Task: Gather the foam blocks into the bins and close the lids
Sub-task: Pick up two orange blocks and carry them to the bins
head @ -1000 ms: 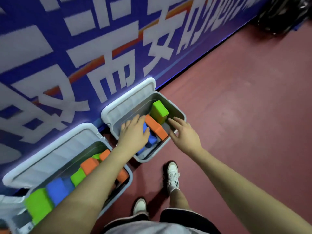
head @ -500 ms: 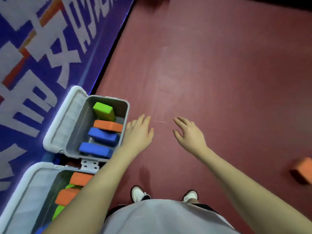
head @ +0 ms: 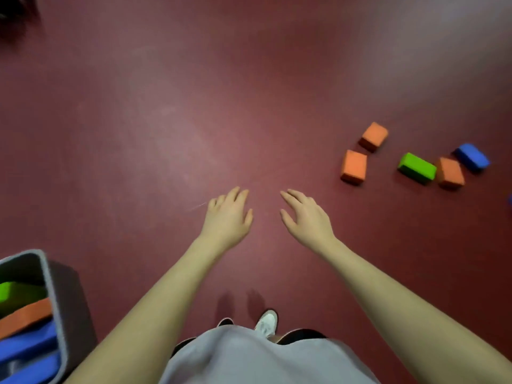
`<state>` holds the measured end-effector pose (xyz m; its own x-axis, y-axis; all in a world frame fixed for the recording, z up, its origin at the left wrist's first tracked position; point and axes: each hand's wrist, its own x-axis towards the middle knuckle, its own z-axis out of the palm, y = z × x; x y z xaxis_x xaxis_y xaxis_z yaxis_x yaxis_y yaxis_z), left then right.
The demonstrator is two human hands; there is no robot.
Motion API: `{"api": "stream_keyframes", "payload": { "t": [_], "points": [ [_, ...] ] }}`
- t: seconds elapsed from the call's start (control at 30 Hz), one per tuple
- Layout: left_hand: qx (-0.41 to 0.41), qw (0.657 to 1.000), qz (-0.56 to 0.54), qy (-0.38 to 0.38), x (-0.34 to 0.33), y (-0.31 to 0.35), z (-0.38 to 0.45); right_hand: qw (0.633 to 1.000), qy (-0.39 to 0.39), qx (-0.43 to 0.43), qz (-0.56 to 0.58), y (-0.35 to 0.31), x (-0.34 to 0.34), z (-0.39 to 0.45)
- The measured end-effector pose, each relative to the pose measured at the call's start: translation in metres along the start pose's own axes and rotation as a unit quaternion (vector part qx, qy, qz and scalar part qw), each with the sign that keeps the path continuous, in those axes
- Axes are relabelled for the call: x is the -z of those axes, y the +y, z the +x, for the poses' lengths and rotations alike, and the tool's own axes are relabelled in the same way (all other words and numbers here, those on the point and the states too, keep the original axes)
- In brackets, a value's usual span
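Several foam blocks lie loose on the red floor at the right: an orange block (head: 354, 166), a second orange block (head: 374, 135), a green block (head: 417, 167), a third orange block (head: 450, 172) and a blue block (head: 472, 156). My left hand (head: 227, 217) and my right hand (head: 306, 217) hover side by side over bare floor, palms down, fingers apart, holding nothing. A grey bin (head: 51, 295) sits at the lower left edge, its lid out of view, with a green, an orange and blue blocks inside.
A sliver of another blue thing (head: 510, 200) shows at the right edge. My white shoe (head: 266, 322) and grey shirt fill the bottom centre. A dark shape (head: 13, 15) sits in the top left corner.
The view has swung right, away from the blue wall and bins. Both hands have left the bin and now hang over bare floor. The loose blocks have come into sight at the right.
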<state>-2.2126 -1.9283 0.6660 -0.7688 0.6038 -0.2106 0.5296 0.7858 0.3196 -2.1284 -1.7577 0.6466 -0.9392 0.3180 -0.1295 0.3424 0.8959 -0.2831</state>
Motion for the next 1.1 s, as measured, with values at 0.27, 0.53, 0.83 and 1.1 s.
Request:
{"api": "stream_keyframes", "payload": {
  "t": [0.27, 0.53, 0.83, 1.1],
  "points": [
    [-0.116, 0.991, 0.065, -0.005, -0.019, 0.164, 0.092, 0.989, 0.055, -0.136, 0.018, 0.163, 0.059, -0.004],
    [-0.222, 0.971, 0.088, -0.034, -0.026, 0.254, 0.196, 0.959, 0.107, -0.256, 0.056, 0.262, 0.09, 0.027],
    [-0.297, 0.948, 0.09, -0.063, -0.021, 0.32, 0.361, 0.933, 0.128, -0.331, 0.054, 0.349, 0.127, 0.136],
    [-0.328, 0.936, 0.099, -0.076, -0.001, 0.372, 0.499, 0.919, 0.133, -0.364, 0.063, 0.41, 0.164, 0.235]
  ]
}}
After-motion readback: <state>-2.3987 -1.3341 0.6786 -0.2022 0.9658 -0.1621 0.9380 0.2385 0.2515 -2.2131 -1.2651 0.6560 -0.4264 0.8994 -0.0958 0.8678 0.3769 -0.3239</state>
